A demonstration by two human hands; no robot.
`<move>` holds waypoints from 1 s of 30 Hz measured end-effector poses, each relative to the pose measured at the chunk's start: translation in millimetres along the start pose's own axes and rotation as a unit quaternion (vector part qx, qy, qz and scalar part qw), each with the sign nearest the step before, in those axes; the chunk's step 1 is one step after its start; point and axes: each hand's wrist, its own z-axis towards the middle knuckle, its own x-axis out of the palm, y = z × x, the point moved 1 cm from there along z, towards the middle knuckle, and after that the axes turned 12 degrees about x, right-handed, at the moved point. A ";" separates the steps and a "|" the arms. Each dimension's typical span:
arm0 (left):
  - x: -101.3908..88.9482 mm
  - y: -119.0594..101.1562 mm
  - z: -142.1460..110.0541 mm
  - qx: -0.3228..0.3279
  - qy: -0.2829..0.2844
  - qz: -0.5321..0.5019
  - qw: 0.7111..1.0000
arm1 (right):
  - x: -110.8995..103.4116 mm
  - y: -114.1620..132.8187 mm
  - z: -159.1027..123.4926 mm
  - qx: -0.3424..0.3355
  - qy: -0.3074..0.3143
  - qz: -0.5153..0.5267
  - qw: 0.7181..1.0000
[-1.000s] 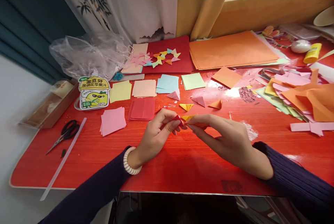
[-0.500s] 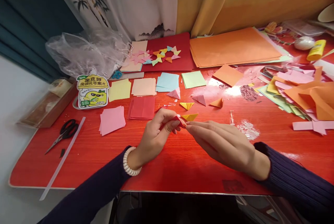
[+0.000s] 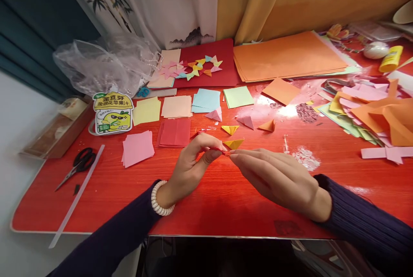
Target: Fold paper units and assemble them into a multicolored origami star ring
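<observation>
Between my fingertips is a small folded piece of red paper (image 3: 225,153), seen nearly edge-on and mostly covered. My left hand (image 3: 196,158) pinches it between thumb and forefinger. From the other side, the fingers of my right hand (image 3: 277,178) close on its right end; the right thumb is hidden. Just beyond the fingertips lies a folded yellow paper piece (image 3: 234,144), with another yellow piece (image 3: 230,130) behind it. A folded orange piece (image 3: 267,125) and a pink piece (image 3: 246,121) rest farther back. Left of my hands is a stack of red paper squares (image 3: 174,132).
Pink squares (image 3: 138,149), scissors (image 3: 79,163) and a clear strip (image 3: 77,195) lie to the left. Paper star rings (image 3: 206,67) sit at the back on a red sheet. Large orange sheets (image 3: 284,60), paper scraps (image 3: 383,113) and a yellow glue stick (image 3: 391,59) occupy the right.
The red paper has tilted from showing its face to nearly edge-on between my fingers. Both hands stay in almost the same place; the view has shifted slightly.
</observation>
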 end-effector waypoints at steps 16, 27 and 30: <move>1.6 0.4 -0.5 -0.007 0.001 -0.014 1.000 | 0.8 7.3 3.3 0.087 -0.024 0.036 0.995; 3.2 -1.0 0.7 0.007 -0.005 -0.024 1.000 | 0.3 6.2 2.5 0.055 -0.015 0.025 0.998; 3.1 -0.8 0.8 0.012 -0.006 -0.031 0.999 | 0.1 5.9 2.3 0.057 -0.010 0.037 0.998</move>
